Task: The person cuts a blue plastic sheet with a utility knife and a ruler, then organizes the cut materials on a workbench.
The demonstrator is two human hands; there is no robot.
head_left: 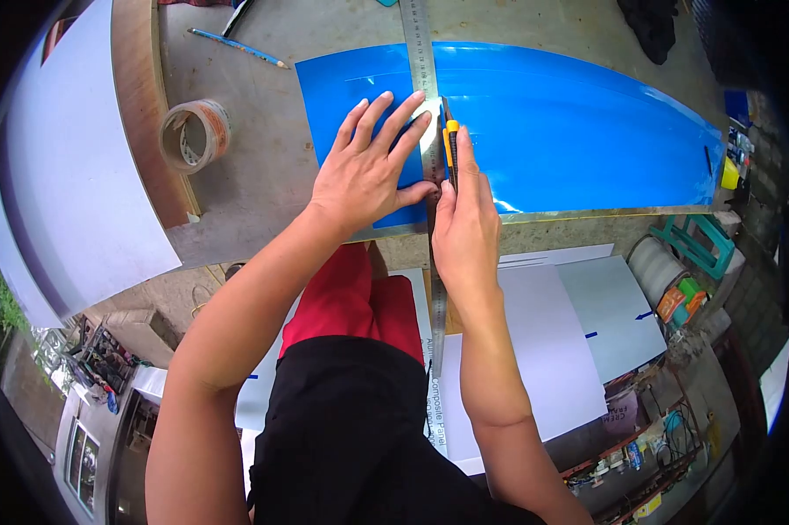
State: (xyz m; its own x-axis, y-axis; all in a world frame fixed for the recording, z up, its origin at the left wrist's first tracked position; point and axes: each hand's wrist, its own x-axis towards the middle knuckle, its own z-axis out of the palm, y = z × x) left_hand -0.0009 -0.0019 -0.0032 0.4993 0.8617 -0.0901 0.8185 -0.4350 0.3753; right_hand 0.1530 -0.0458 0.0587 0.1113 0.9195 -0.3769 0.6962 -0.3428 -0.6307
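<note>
A glossy blue sheet (569, 131) lies on the grey worktable, with a long steel ruler (418, 48) laid across it and running past the table's near edge. My left hand (372, 157) is spread flat, its fingertips and thumb pressing on the ruler and the blue sheet beside it. In my right hand (466, 219) is a yellow and black utility knife (452, 144), gripped with the index finger stretched along its body. The knife's tip points away from me, right beside the ruler's right edge.
A roll of clear tape (195, 136) and a blue pencil (238, 48) lie left of the sheet. White panels (70, 157) stand at the far left. More pale panels (534, 341) lie below the table. A teal stool (696, 245) is at the right, and a dark cloth (651, 26) at the back.
</note>
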